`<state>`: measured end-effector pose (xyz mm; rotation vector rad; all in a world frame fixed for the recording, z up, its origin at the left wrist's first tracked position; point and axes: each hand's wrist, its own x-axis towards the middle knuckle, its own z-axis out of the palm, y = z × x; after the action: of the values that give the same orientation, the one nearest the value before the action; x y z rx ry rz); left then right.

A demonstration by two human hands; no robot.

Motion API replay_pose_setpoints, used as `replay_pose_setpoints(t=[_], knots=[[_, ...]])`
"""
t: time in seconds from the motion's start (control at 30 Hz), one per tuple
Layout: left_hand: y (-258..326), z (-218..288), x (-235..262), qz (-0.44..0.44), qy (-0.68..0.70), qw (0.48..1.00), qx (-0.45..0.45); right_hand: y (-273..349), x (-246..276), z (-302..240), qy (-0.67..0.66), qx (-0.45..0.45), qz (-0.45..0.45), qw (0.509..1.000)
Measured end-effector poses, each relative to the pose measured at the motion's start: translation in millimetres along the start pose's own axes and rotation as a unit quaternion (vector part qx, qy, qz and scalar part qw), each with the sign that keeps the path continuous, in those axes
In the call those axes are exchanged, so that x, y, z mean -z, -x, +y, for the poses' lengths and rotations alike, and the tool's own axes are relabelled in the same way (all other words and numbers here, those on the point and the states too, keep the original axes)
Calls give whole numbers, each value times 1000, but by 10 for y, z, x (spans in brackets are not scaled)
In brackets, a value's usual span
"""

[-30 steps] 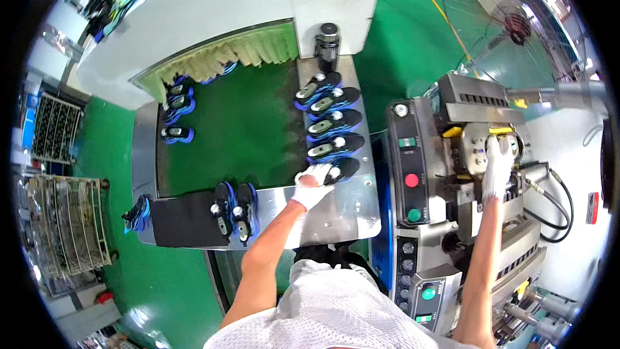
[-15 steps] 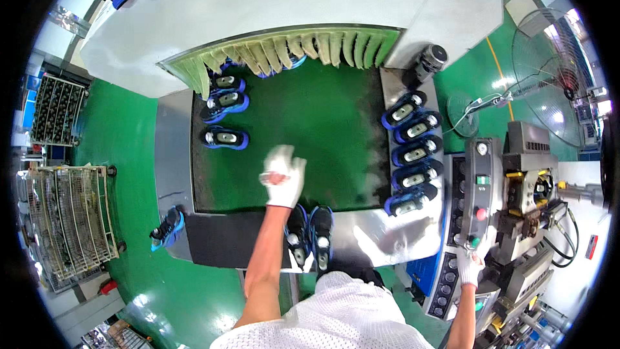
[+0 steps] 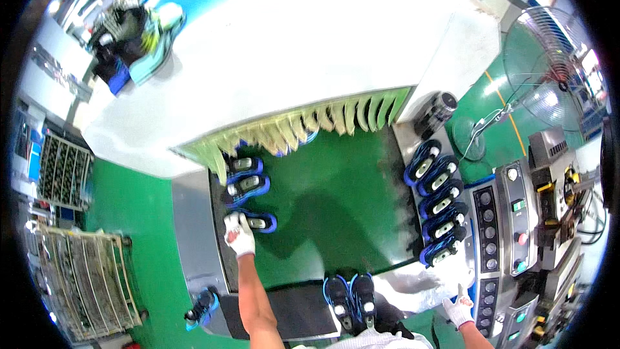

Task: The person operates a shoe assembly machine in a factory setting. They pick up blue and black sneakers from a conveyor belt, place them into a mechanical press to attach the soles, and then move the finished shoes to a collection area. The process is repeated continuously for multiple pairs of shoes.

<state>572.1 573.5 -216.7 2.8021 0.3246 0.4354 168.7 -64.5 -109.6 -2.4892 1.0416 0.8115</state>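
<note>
My left hand (image 3: 240,236), in a white glove, is at the left end of a black and blue sports shoe (image 3: 261,222) on the green conveyor belt (image 3: 323,220). Its fingers look closed round that end and partly hide it. Two more such shoes (image 3: 247,186) lie just beyond, nearer the curtain strips. My right hand (image 3: 458,309), gloved too, hovers by the metal ledge beside the control panel (image 3: 516,220). Its fingers are apart and hold nothing.
Several shoes (image 3: 443,204) line the right ledge; a pair (image 3: 350,297) stands at the front edge and another shoe (image 3: 203,308) at the front left corner. Fabric strips (image 3: 310,119) hang across the machine's opening. A fan (image 3: 549,64) is at right, wire racks (image 3: 84,278) at left.
My left hand has gone from above the belt to the nearest left shoe. My right hand has come off the control panel toward the ledge. The view has shifted upward.
</note>
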Motion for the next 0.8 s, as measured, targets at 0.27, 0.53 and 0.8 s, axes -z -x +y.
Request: replay_pose_setpoints(t=[0.27,0.53,0.8], knots=[[975,1597,675,-72,159,971,-166,526,273,-1272,-203,135,-47,969],[2896,4254,1477,-313,319,726,-522,373,-103,-966,-231,258,176,922],[3856,5911,2650,-364,484,467,-644,2019,607,761,-842,-45,159,513]])
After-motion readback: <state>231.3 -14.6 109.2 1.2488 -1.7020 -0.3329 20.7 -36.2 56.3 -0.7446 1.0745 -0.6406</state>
